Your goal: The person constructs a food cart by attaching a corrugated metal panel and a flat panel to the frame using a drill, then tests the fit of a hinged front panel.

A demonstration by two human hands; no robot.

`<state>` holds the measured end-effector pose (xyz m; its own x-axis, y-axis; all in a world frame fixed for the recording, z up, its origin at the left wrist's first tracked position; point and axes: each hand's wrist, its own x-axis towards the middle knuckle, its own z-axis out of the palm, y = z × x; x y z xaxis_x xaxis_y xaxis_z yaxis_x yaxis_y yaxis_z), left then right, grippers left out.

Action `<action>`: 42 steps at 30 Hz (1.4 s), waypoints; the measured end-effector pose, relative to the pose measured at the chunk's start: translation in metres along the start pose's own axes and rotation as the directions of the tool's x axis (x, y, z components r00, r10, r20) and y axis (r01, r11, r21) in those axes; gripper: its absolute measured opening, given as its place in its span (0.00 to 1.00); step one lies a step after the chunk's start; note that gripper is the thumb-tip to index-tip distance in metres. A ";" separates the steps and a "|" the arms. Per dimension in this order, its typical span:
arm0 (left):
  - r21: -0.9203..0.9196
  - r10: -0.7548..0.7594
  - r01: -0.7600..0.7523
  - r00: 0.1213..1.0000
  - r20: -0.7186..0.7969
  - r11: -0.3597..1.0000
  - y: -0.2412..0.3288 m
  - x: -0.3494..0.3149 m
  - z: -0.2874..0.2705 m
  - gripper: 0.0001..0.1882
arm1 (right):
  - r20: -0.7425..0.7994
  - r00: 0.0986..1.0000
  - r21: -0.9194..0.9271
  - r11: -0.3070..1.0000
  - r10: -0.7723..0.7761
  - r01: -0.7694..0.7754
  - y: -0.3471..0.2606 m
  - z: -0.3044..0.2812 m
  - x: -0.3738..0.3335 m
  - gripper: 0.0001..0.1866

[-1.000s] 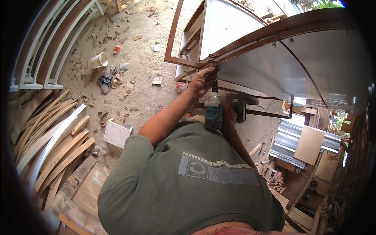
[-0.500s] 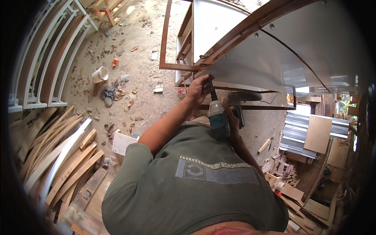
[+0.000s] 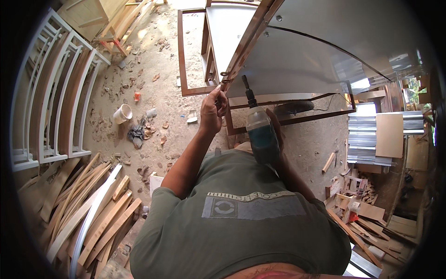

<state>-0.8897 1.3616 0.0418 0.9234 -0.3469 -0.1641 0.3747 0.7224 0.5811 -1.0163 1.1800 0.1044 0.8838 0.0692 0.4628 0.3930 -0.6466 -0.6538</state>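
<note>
A teal cordless drill with a dark chuck and bit is gripped in my right hand, which is partly hidden behind it. Its bit points up and away, apart from the grey sheet-metal panel. My left hand is closed, thumb and fingertips pinched together at the near end of the brown wooden edge strip. Whatever lies in that pinch is too small or hidden to name. Just beyond the fingertips, a small metal ring sits on the strip.
Brown wooden door frames stand open on the cabinet's far left and near side. White slatted frames lean at left above a lumber pile. A white bucket lies on the littered floor. Metal sheets are at right.
My left hand has left the drill's tip and moved left to the wooden strip. The drill has dropped back nearer me, its bit now free. The view has also shifted.
</note>
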 end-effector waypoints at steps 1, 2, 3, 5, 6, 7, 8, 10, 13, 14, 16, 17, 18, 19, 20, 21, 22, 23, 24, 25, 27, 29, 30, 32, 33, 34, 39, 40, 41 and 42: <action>0.023 -0.009 0.009 1.000 0.002 1.000 0.002 0.001 0.002 0.18 | 0.001 1.000 0.083 0.996 0.012 -0.012 0.007 0.003 0.000 0.46; 0.035 -0.029 0.029 1.000 0.007 0.999 0.002 0.002 0.003 0.21 | 0.003 1.000 0.165 0.986 0.023 -0.023 0.011 0.004 0.001 0.46; 0.049 -0.038 0.037 0.999 0.012 0.998 0.002 0.002 0.002 0.19 | 0.009 0.999 0.209 0.977 0.045 -0.046 0.010 0.004 0.002 0.46; 0.077 -0.055 0.053 0.998 0.024 0.996 0.002 0.001 0.001 0.17 | 0.025 0.996 0.295 0.951 0.085 -0.089 0.003 0.004 0.007 0.46; 0.095 -0.050 0.047 0.998 0.030 0.994 0.005 0.000 0.004 0.16 | 0.008 0.996 0.305 0.949 0.088 -0.087 0.000 0.005 0.010 0.43; 0.112 -0.045 0.041 0.998 0.037 0.993 0.007 0.000 0.008 0.15 | -0.009 0.996 0.314 0.946 0.092 -0.084 -0.004 0.007 0.012 0.40; 0.130 -0.041 0.035 0.998 0.044 0.991 0.010 -0.001 0.012 0.15 | -0.026 0.995 0.322 0.943 0.096 -0.082 -0.007 0.008 0.015 0.37; 0.124 -0.047 0.037 0.996 0.075 0.992 0.014 -0.002 0.015 0.16 | -0.039 0.998 0.245 0.969 0.053 -0.042 -0.017 0.006 0.022 0.38; 0.155 -0.051 0.035 0.994 0.100 0.987 0.020 -0.003 0.024 0.17 | -0.030 0.999 0.208 0.978 0.022 -0.015 -0.021 0.007 0.024 0.40; 0.173 -0.053 0.034 0.993 0.105 0.984 0.022 -0.003 0.027 0.17 | -0.024 1.000 0.209 0.978 0.018 -0.013 -0.022 0.006 0.024 0.40; 0.182 -0.047 0.025 0.992 0.118 0.983 0.027 0.000 0.035 0.18 | 0.027 0.998 0.204 0.977 0.062 -0.066 -0.009 0.010 0.020 0.44; 0.187 -0.045 0.022 0.991 0.125 0.982 0.028 0.001 0.039 0.18 | 0.028 0.999 0.156 0.987 0.041 -0.045 -0.004 0.010 0.020 0.45; 0.187 -0.044 0.019 0.991 0.128 0.982 0.030 0.003 0.041 0.19 | 0.029 0.999 0.108 0.994 0.021 -0.024 -0.006 0.010 0.024 0.45; 0.188 -0.042 0.017 0.990 0.132 0.982 0.032 0.006 0.044 0.19 | 0.012 0.999 0.013 0.999 -0.045 0.045 -0.009 0.007 0.030 0.45; 0.189 -0.041 0.015 0.990 0.136 0.982 0.033 0.008 0.046 0.19 | 0.001 0.994 -0.083 0.990 -0.111 0.111 -0.013 0.005 0.036 0.44; 0.180 -0.043 0.019 0.990 0.131 0.984 0.033 0.010 0.048 0.20 | 0.021 0.993 -0.130 0.984 -0.120 0.122 -0.012 0.004 0.038 0.44; 0.171 -0.045 0.023 0.991 0.127 0.985 0.033 0.012 0.050 0.20 | 0.041 0.991 -0.176 0.975 -0.128 0.134 -0.010 0.001 0.040 0.43; 0.162 -0.048 0.027 0.991 0.122 0.986 0.033 0.015 0.051 0.20 | 0.061 0.989 -0.222 0.964 -0.136 0.146 -0.008 -0.001 0.041 0.42; 0.138 -0.058 0.038 0.988 0.141 0.990 0.033 0.017 0.052 0.20 | 0.080 0.989 -0.226 0.964 -0.124 0.140 -0.007 -0.004 0.042 0.42; 0.115 -0.068 0.050 0.985 0.160 0.992 0.033 0.019 0.053 0.20 | 0.099 0.989 -0.231 0.964 -0.113 0.133 -0.006 -0.007 0.042 0.41; 0.030 -0.067 0.062 0.979 0.191 0.998 0.032 0.023 0.056 0.20 | 0.084 0.989 -0.199 0.971 -0.118 0.133 -0.008 -0.008 0.043 0.41; -0.093 -0.045 0.066 0.976 0.213 0.993 0.029 0.027 0.061 0.21 | 0.017 0.989 -0.127 0.981 -0.147 0.148 -0.012 -0.006 0.042 0.41; -0.125 -0.063 0.090 0.977 0.202 0.988 0.028 0.029 0.062 0.19 | 0.011 0.988 -0.125 0.981 -0.151 0.151 -0.014 -0.005 0.042 0.42; -0.188 -0.102 0.137 0.978 0.182 0.973 0.024 0.033 0.064 0.16 | 0.000 0.987 -0.120 0.980 -0.160 0.159 -0.016 -0.003 0.040 0.42; -0.166 -0.106 0.128 0.985 0.135 0.978 0.022 0.033 0.065 0.17 | 0.025 0.987 -0.144 0.977 -0.157 0.159 -0.014 -0.004 0.038 0.42; -0.143 -0.108 0.120 0.990 0.088 0.982 0.019 0.031 0.067 0.19 | 0.050 0.987 -0.168 0.973 -0.153 0.159 -0.010 -0.005 0.035 0.43; -0.141 -0.142 0.155 0.985 0.103 0.978 0.012 0.032 0.058 0.21 | 0.040 0.989 -0.166 0.975 -0.144 0.148 -0.011 -0.008 0.034 0.42; -0.139 -0.146 0.166 0.978 0.149 0.976 0.013 0.032 0.054 0.21 | 0.011 0.988 -0.145 0.978 -0.152 0.152 -0.016 -0.007 0.036 0.42; -0.133 -0.149 0.169 0.977 0.151 0.977 0.012 0.032 0.053 0.21 | -0.017 0.987 -0.124 0.980 -0.160 0.157 -0.019 -0.008 0.037 0.42; -0.128 -0.149 0.169 0.977 0.152 0.977 0.012 0.031 0.054 0.21 | -0.011 0.987 -0.128 0.979 -0.159 0.156 -0.019 -0.008 0.037 0.42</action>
<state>-0.8606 1.3273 0.0869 0.8336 -0.5379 -0.1256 0.5330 0.7239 0.4380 -0.9930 1.1889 0.1386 0.8074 0.1624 0.5672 0.4902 -0.7197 -0.4916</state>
